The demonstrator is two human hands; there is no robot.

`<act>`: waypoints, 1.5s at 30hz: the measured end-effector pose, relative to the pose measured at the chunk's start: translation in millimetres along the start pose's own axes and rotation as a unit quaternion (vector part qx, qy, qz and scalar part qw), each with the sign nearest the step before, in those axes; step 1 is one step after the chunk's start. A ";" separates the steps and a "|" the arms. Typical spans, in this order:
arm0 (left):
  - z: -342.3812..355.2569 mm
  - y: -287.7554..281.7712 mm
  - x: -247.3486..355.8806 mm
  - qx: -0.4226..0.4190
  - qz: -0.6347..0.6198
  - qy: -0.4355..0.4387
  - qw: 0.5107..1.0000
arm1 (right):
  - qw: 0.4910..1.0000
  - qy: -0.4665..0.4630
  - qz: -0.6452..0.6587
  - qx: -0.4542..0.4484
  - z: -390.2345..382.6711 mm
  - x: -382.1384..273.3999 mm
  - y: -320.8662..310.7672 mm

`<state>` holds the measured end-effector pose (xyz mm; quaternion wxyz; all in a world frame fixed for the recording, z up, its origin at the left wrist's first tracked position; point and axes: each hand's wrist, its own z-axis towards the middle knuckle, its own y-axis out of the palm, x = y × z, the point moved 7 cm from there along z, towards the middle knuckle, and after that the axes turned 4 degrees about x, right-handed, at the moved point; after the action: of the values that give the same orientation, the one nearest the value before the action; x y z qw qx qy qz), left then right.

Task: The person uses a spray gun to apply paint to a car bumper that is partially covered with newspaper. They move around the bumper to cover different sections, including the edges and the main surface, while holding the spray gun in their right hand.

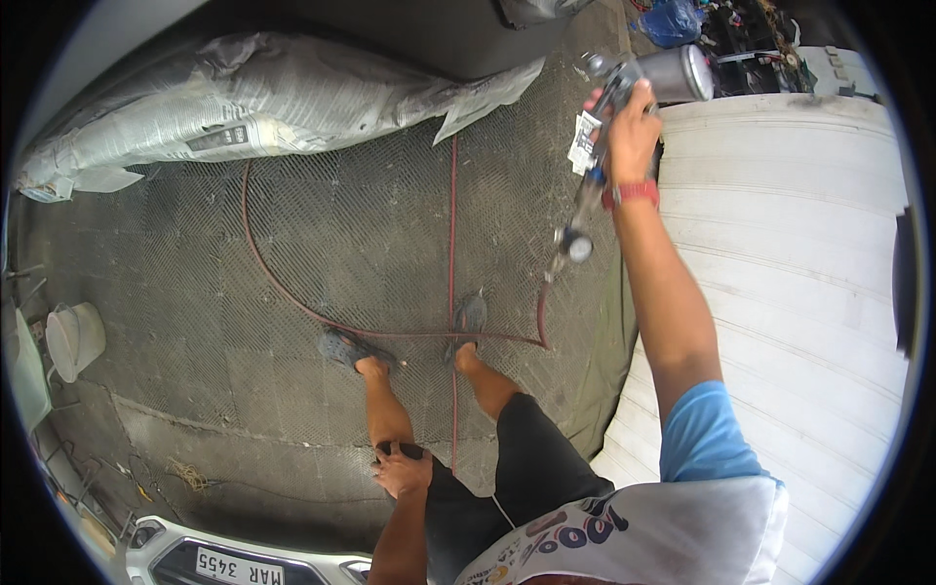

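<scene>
My right hand (634,132), with a red band at the wrist, is stretched out to the far right and closed around a spray gun (614,90). A silver cup (678,75) on the gun points to the right. Below the grip hangs a round pressure gauge (577,245), joined to a red air hose (543,314) that runs down to the floor. My left hand (402,474) rests on my left knee by the hem of the black shorts, its fingers laid over it and no tool visible.
A long panel wrapped in newspaper (283,93) lies across the far left. The hose crosses the patterned floor mat (341,234) by my feet. A white ribbed surface (770,224) stands at the right. A white bucket (76,341) and a car's front (161,546) are at the left.
</scene>
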<state>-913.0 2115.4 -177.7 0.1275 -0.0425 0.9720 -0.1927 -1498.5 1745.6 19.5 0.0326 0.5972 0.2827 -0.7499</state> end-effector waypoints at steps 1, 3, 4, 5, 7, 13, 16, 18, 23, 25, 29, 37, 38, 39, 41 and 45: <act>-0.2 0.0 0.9 -0.005 0.006 0.000 1.000 | 0.999 0.040 0.006 -0.030 -19.1 -1.2 0.1; -3.6 -5.6 3.7 -0.016 0.005 -0.006 1.000 | 0.996 0.017 0.063 -0.055 -58.0 -24.5 3.4; -5.8 -12.8 7.1 -0.025 0.003 -0.005 1.000 | 0.994 0.006 0.087 -0.061 -74.3 -36.3 2.0; -7.8 -17.0 8.5 -0.033 0.000 -0.008 0.999 | 0.993 -0.017 0.105 -0.057 -87.5 -49.5 2.1; -3.7 -8.9 7.7 -0.028 0.005 -0.009 1.000 | 0.987 -0.062 0.138 -0.048 -107.0 -75.9 6.1; 1.8 -7.9 9.4 -0.024 0.024 -0.010 0.999 | 0.964 -0.129 0.223 -0.060 -131.6 -120.6 40.6; 0.9 -7.6 11.2 -0.002 0.041 -0.016 0.999 | 0.955 -0.156 0.218 -0.123 -137.5 -135.3 49.2; -1.8 -10.6 13.3 0.003 0.043 -0.021 0.999 | 0.950 -0.157 0.221 -0.154 -138.1 -141.8 50.0; -7.5 -13.4 16.7 -0.010 0.037 -0.023 0.999 | 0.961 -0.132 0.234 -0.069 -87.1 -128.1 28.0; -5.0 -7.2 15.3 -0.016 0.026 -0.027 0.999 | 0.963 -0.140 0.228 -0.045 -58.0 -121.6 16.7; -3.8 -3.1 15.5 -0.017 0.013 -0.019 1.000 | 0.964 -0.148 0.219 0.006 5.3 -106.3 -13.3; -1.1 8.3 18.5 0.002 0.031 -0.022 0.999 | 0.964 -0.147 0.210 0.074 73.5 -94.6 -53.9; -1.1 8.6 19.6 0.006 0.037 -0.022 0.999 | 0.961 -0.146 0.226 0.068 72.5 -96.7 -54.9; -1.7 8.1 21.0 0.006 0.035 -0.023 0.999 | 0.957 -0.145 0.243 0.063 71.5 -98.6 -55.5; -3.2 7.1 23.2 0.007 0.032 -0.026 0.999 | 0.955 -0.153 0.249 0.043 65.7 -103.2 -52.9; 0.0 15.8 25.4 0.032 0.056 -0.029 0.997 | 0.950 -0.088 0.296 0.050 74.4 -93.4 -42.2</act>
<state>-938.0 2126.6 -189.6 0.1675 0.0109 0.9620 -0.2152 -1553.5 1719.5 130.6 0.2475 0.5869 0.0512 -0.7692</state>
